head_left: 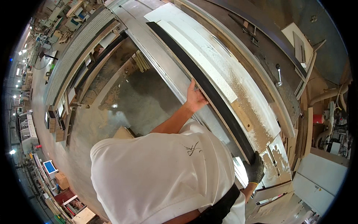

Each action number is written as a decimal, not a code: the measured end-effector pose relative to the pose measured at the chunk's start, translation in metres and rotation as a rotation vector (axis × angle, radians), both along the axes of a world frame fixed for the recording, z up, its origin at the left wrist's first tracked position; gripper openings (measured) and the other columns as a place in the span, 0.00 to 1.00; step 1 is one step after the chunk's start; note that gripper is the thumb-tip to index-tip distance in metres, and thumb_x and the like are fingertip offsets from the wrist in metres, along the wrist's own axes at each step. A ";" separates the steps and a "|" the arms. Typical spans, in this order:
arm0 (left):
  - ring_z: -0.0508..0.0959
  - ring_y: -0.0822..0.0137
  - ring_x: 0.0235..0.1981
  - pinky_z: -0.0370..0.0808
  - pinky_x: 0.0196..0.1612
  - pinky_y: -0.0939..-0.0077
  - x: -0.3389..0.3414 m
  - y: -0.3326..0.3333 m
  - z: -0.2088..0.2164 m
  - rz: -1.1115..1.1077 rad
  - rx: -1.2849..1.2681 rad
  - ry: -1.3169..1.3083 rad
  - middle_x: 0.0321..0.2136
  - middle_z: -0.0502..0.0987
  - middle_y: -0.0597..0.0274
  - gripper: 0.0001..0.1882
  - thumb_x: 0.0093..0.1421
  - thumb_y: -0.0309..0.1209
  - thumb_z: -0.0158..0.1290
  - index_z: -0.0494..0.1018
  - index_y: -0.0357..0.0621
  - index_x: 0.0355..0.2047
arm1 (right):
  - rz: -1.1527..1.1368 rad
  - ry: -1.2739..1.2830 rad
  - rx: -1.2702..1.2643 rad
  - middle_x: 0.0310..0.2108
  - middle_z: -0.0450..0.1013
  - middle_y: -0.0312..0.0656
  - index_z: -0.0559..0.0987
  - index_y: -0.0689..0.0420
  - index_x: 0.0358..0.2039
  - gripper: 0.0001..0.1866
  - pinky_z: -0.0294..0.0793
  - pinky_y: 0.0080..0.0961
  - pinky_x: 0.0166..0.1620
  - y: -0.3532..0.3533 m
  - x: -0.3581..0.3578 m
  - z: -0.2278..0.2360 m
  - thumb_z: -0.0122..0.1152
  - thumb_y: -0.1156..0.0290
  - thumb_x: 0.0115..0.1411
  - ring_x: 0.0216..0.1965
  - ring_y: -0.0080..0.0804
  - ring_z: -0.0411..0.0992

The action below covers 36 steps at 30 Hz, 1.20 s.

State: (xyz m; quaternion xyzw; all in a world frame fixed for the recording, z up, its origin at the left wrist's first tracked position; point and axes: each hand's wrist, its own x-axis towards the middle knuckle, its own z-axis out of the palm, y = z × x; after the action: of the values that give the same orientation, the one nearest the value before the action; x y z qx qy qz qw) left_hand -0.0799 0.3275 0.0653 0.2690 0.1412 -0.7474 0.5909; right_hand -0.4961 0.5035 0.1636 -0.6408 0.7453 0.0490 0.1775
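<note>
A long, narrow board with a black top face and a brown edge runs slantwise across the machine table. Bare, my left hand grips its near edge around the middle, the thumb along the side and the fingertips partly hidden at the edge. At the board's near right end, my right hand in a dark grey glove is closed around the corner. Alongside the black board lies a white strip, with a short wooden piece having holes beyond its end.
Sawdust covers part of the wide white panel behind the strip. A crank handle stands on the dark surface at the right. Stacked long boards are at the far left, above a concrete floor. A white cabinet sits lower right.
</note>
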 end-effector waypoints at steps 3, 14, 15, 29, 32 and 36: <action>0.72 0.52 0.58 0.67 0.62 0.51 -0.003 -0.006 -0.019 0.022 -0.039 0.082 0.53 0.77 0.51 0.45 0.63 0.71 0.41 0.71 0.40 0.58 | 0.043 -0.392 0.027 0.40 0.82 0.51 0.80 0.61 0.51 0.27 0.78 0.35 0.47 0.003 -0.031 -0.020 0.72 0.61 0.53 0.40 0.44 0.81; 0.75 0.57 0.59 0.69 0.64 0.56 -0.053 -0.016 -0.012 0.056 -0.098 -0.045 0.57 0.77 0.57 0.28 0.72 0.52 0.46 0.70 0.42 0.59 | 0.157 -0.100 -0.182 0.45 0.79 0.52 0.72 0.58 0.61 0.50 0.77 0.42 0.49 -0.017 -0.001 0.029 0.81 0.53 0.38 0.44 0.52 0.78; 0.75 0.57 0.58 0.70 0.63 0.57 -0.062 -0.017 -0.008 0.007 -0.092 -0.047 0.56 0.77 0.58 0.28 0.72 0.52 0.44 0.69 0.42 0.59 | 0.189 0.013 -0.252 0.47 0.78 0.55 0.71 0.59 0.62 0.53 0.74 0.46 0.53 -0.019 0.007 0.041 0.82 0.52 0.35 0.47 0.53 0.76; 0.81 0.69 0.27 0.77 0.32 0.73 -0.081 -0.041 0.047 -0.771 -0.408 -0.908 0.27 0.81 0.64 0.16 0.68 0.43 0.54 0.78 0.40 0.36 | 0.118 0.088 -0.345 0.54 0.72 0.54 0.76 0.57 0.58 0.45 0.69 0.50 0.59 0.003 -0.105 0.119 0.80 0.71 0.34 0.56 0.57 0.69; 0.83 0.61 0.27 0.77 0.30 0.67 -0.027 -0.107 -0.033 -0.237 -0.473 -1.370 0.26 0.82 0.57 0.16 0.66 0.40 0.52 0.80 0.40 0.37 | 0.116 0.049 -0.423 0.52 0.73 0.52 0.77 0.59 0.57 0.41 0.73 0.45 0.57 -0.008 -0.122 0.130 0.77 0.74 0.37 0.54 0.54 0.71; 0.81 0.49 0.35 0.77 0.41 0.58 0.079 -0.213 -0.029 0.125 -0.182 -2.054 0.32 0.81 0.48 0.09 0.64 0.34 0.54 0.81 0.46 0.40 | 0.109 -0.034 -0.462 0.52 0.73 0.52 0.78 0.62 0.54 0.38 0.74 0.42 0.56 -0.032 -0.131 0.143 0.75 0.78 0.35 0.53 0.53 0.72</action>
State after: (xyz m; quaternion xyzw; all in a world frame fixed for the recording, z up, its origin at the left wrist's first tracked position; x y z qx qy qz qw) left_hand -0.0008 0.1146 0.0361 0.7239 -0.4747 -0.1332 0.4826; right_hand -0.6274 0.4717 0.3062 -0.7044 0.6979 -0.1243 0.0358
